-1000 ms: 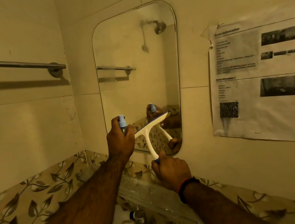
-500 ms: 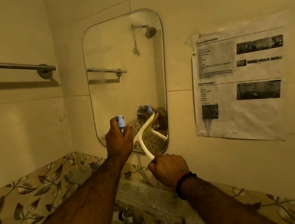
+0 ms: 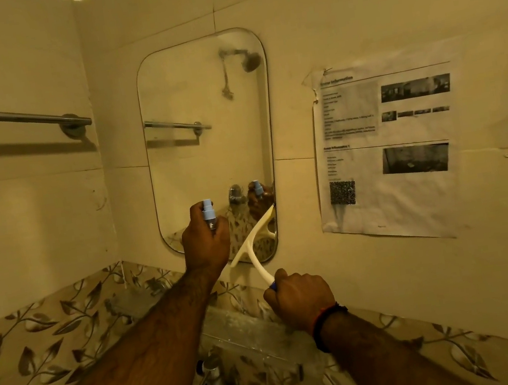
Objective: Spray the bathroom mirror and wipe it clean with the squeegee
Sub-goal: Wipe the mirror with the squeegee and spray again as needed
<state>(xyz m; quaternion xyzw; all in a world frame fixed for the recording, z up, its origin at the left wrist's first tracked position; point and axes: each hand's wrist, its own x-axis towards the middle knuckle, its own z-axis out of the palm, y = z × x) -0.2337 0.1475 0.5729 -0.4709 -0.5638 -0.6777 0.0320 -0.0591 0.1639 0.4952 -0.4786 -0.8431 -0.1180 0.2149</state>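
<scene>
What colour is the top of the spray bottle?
Light blue, on the spray bottle in the left hand; head view.

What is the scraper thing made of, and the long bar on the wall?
The squeegee looks like cream plastic: smooth, matte, moulded in one curved piece. The towel bar looks like polished metal, probably steel or chrome: silvery, with a bright glint along it.

One printed paper sheet (image 3: 387, 150) is fixed to the wall to the right of the mirror (image 3: 206, 140). Its bold top heading appears to end in "Information", and a second bold heading lower down appears similar; the first words and all smaller lines are too blurred to read. A QR code (image 3: 343, 193) sits at the sheet's lower left, beside dark photographs; no other text is legible.
</scene>
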